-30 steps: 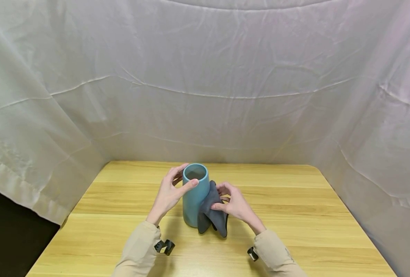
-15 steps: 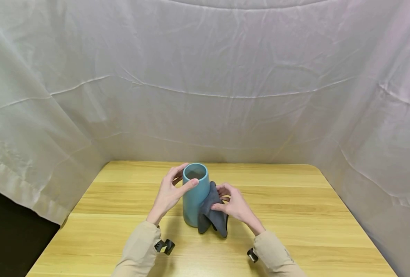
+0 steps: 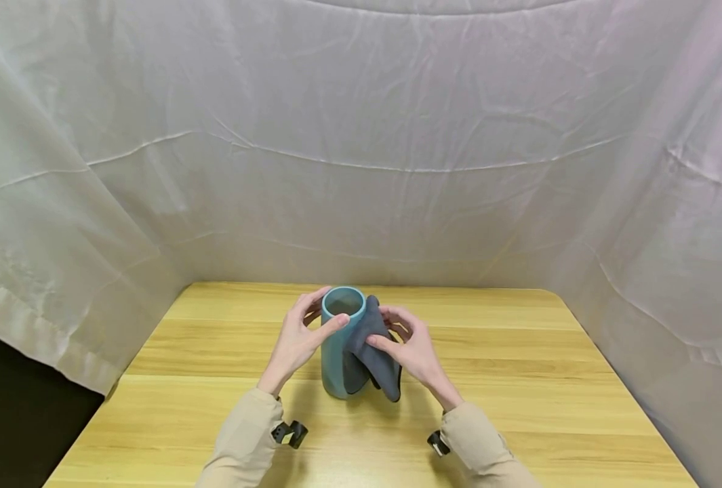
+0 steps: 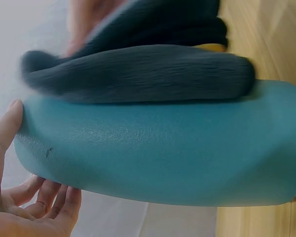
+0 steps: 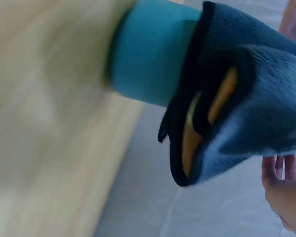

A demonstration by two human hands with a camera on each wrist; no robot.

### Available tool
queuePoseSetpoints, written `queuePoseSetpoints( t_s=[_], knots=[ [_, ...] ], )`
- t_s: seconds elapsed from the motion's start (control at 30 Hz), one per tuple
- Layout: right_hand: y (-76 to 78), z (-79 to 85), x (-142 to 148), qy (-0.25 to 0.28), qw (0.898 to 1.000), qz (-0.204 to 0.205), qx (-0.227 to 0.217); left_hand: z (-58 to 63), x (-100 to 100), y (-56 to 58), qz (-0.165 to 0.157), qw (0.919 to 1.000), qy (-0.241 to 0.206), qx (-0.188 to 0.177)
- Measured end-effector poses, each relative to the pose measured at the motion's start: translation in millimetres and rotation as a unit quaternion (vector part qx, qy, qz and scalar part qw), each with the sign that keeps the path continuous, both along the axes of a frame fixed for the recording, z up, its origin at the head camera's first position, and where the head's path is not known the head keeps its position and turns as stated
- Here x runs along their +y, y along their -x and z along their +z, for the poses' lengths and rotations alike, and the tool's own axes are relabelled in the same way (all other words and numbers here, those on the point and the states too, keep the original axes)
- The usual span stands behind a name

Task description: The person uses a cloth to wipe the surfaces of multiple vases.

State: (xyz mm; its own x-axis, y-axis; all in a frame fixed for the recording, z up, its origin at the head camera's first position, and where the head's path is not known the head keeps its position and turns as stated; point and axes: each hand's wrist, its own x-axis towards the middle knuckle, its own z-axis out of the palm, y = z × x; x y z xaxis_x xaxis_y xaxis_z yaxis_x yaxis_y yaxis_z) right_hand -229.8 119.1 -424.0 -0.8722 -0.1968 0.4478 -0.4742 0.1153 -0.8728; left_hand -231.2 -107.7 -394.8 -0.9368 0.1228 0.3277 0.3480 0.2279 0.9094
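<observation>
A tall blue vase (image 3: 334, 366) stands upright on the table, its round mouth facing up. My left hand (image 3: 296, 342) grips it near the rim, thumb in front and fingers around the far side. In the left wrist view the vase (image 4: 163, 148) shows a small dark mark close to the fingers. My right hand (image 3: 412, 344) holds a folded dark grey cloth (image 3: 375, 352) against the right side of the vase. Seen from the right wrist, the cloth (image 5: 271, 103) has black edging and a yellow-orange inner side, and it covers the vase's upper part.
The light wooden table (image 3: 519, 393) spreads out around the vase. Pale fabric (image 3: 397, 203) hangs behind it and along both sides. A dark area (image 3: 19, 413) lies beyond the table at the lower left.
My right hand has moved the cloth up along the vase's side, so its top now reaches near the rim. The left hand and the vase have stayed in place.
</observation>
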Motion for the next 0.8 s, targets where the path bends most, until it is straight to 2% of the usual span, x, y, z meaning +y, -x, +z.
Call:
queuePoseSetpoints(
  t_s=[0.13,0.37,0.8],
  knots=[
    [0.6,12.3,-4.0,0.013,0.999,0.000,0.033,-0.1,0.4,0.3,-0.001,1.0000,0.000,0.000],
    [-1.7,20.9,-3.5,-0.005,1.000,0.005,0.027,-0.4,0.3,0.9,0.000,1.0000,0.001,0.001],
    [-0.5,13.5,0.7,-0.028,1.000,0.013,0.006,0.0,-0.2,-0.5,0.000,1.0000,0.000,0.000]
  ],
)
